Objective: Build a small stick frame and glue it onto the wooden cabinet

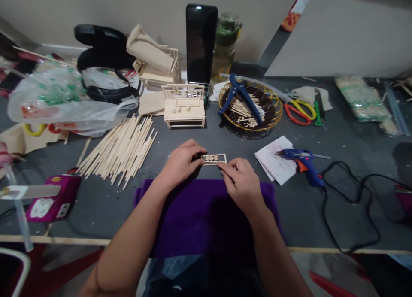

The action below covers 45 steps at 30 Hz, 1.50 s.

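Observation:
A small rectangular frame of thin wooden sticks (215, 155) lies just beyond the purple cloth (193, 202), with several tiny round wooden pieces inside it. My left hand (184, 160) pinches its left end between thumb and fingers. At the lower right corner, the fingertips of my right hand (240, 177) press on the frame; its other fingers are curled. Beyond the hands stands a miniature wooden bench (184, 112) with small round pieces on its seat. A blue hot glue gun (304, 159) rests partly on folded white paper (273, 153) to the right.
Loose wooden sticks (120, 149) are spread at left, near a plastic bag (61, 99). A gold-rimmed basket (273, 116) holds stick pieces and a blue cutter (236, 95). A phone (201, 43) stands before a bottle (225, 43). Scissors (299, 112) and a black cord (325, 211) lie right.

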{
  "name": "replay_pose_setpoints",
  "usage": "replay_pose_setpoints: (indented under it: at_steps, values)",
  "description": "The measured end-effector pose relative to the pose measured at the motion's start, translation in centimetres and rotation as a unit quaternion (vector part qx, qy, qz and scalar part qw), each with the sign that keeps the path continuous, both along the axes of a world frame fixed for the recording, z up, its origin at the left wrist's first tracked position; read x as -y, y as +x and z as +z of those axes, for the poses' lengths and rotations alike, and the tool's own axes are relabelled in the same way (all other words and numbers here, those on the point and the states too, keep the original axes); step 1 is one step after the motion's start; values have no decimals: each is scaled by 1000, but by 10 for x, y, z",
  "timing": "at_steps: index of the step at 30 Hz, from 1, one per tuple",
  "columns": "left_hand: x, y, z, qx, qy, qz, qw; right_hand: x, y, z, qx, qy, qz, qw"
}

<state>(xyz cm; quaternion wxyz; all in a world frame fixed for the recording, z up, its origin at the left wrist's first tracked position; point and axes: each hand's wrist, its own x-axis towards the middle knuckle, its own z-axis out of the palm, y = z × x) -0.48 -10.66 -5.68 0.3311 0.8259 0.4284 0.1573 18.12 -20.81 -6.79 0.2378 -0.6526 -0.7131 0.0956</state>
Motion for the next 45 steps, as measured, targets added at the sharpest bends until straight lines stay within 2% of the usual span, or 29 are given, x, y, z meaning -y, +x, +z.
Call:
replay_pose_setpoints:
  at_steps: [15,34,41,45]
  values:
    - [0,0,6,-7,17,-59,998,-1,-5,-2,17,-32,10,999]
    - [-2,1,4,-7,31,-64,997,1,-6,-4,34,-35,15,999]
    - [-4,0,-1,46,16,-27,998,2,-5,-5,34,-39,16,998]
    - [-2,3,0,44,21,-35,998,1,-6,-3,41,-48,15,998]
